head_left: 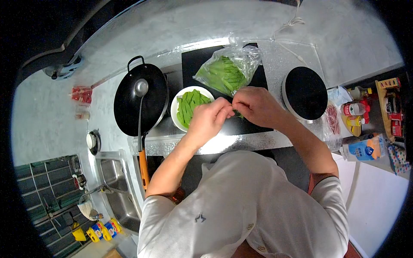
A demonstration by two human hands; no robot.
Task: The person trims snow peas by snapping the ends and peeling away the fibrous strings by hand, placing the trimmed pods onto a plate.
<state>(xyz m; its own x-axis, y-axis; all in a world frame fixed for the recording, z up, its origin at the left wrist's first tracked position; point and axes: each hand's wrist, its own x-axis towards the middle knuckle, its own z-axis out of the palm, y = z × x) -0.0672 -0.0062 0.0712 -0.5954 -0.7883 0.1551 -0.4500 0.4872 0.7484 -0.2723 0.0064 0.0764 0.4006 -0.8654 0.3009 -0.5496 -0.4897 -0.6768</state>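
Observation:
My left hand (208,115) and my right hand (255,105) meet fingertip to fingertip over the black board. Both are closed in a pinch on a small green pod (238,114), which the fingers mostly hide. Just left of my left hand stands a white bowl (174,112) holding several flat green pods (189,105). Beyond my hands lies an open clear plastic bag (250,56) full of more green pods (223,74).
A black wok (124,101) with a metal ladle (141,87) in it stands at left, its orange handle (143,170) jutting over the counter edge. The sink (124,210) is lower left. At right are a round black plate (304,93), bagged meat (332,120) and several bottles (353,109).

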